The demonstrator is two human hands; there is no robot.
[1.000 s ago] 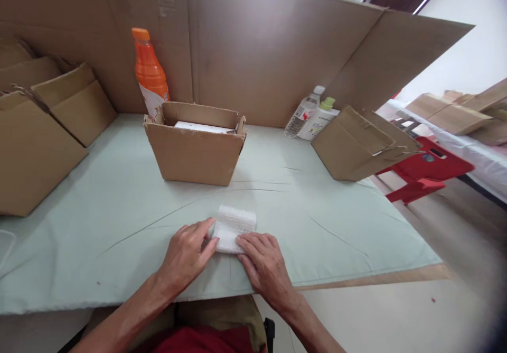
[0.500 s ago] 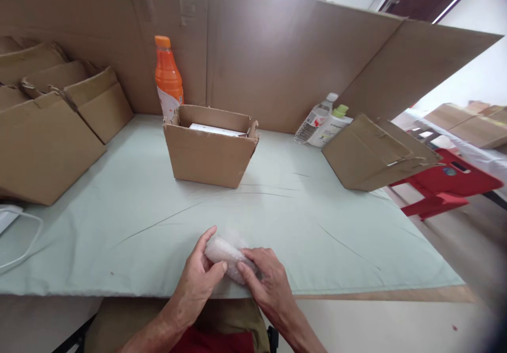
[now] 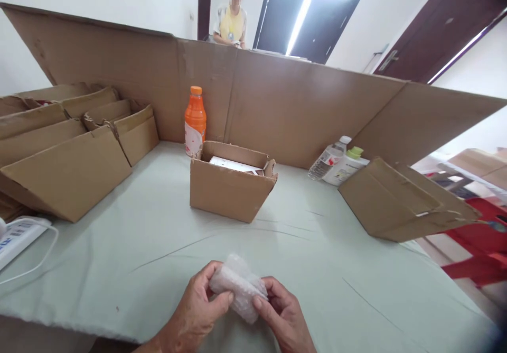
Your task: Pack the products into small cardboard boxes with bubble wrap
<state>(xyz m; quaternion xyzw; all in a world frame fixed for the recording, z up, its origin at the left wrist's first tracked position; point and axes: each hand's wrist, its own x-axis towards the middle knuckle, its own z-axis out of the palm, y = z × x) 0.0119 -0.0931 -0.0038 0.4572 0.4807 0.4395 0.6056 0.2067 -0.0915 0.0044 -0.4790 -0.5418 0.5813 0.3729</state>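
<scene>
Since a second ago I see the bubble-wrap bundle (image 3: 238,287) go from lying flat and white on the table cloth (image 3: 130,252) to being lifted clear of it, rolled into a lumpy, translucent wad; by my reading the wrapping is closed and the piece is ready to leave the cloth. My left hand (image 3: 198,310) clamps it from the 9 o'clock side, thumb across the front, and my right hand (image 3: 283,318) pinches its 3 o'clock end, both closed on the wad at the 6 o'clock edge of the view. The film looks soft, pebbled and crinkled. At 12 o'clock from it stands an open cardboard box (image 3: 232,186), matte brown with ragged flaps and a flat white thing inside. Behind that, at 11 o'clock, an orange bottle (image 3: 195,121) gleams, smooth plastic. At 9 o'clock sit flattened cartons (image 3: 67,157); at 2 o'clock two clear bottles (image 3: 340,160) lean by another carton (image 3: 400,202)
</scene>
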